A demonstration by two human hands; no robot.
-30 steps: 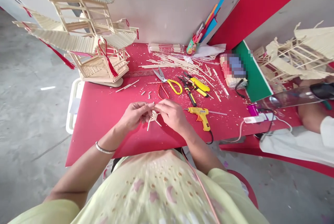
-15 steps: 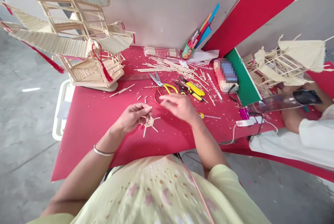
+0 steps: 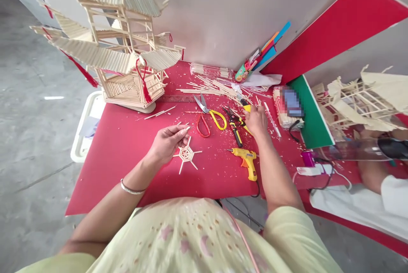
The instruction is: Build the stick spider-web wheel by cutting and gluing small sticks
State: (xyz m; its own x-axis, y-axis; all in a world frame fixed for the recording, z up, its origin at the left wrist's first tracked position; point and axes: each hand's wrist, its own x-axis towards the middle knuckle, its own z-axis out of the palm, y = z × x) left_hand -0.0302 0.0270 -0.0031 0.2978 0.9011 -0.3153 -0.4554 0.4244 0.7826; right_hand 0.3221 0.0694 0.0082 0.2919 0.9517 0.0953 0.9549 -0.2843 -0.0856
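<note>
My left hand (image 3: 170, 141) is closed, its thumb and forefinger pinching a short pale wooden stick (image 3: 188, 128). Just beside those fingers, a six-spoked stick wheel (image 3: 186, 154) lies flat on the red table. Farther right, my right hand (image 3: 257, 121) is wrapped round a yellow tool with a dark tip (image 3: 245, 105); its exact kind is hidden by the fingers. Black-and-yellow pliers (image 3: 236, 130) lie just left of that hand. Scissors (image 3: 208, 113) with one red and one yellow handle rest between the hands. Below the pliers is a yellow glue gun (image 3: 247, 160).
A stick-built pagoda (image 3: 127, 60) with red tassels stands at the left. Loose sticks (image 3: 213, 86) and a pen cup (image 3: 244, 71) are at the back. A phone (image 3: 291, 102) lies by a green board (image 3: 314, 111). Another person's arm (image 3: 369, 167) shows beyond a clear bottle (image 3: 350, 150).
My right hand has moved right and away from me, closing on the yellow tool and uncovering the scissors and glue gun. The left hand keeps its stick. The view has shifted.
</note>
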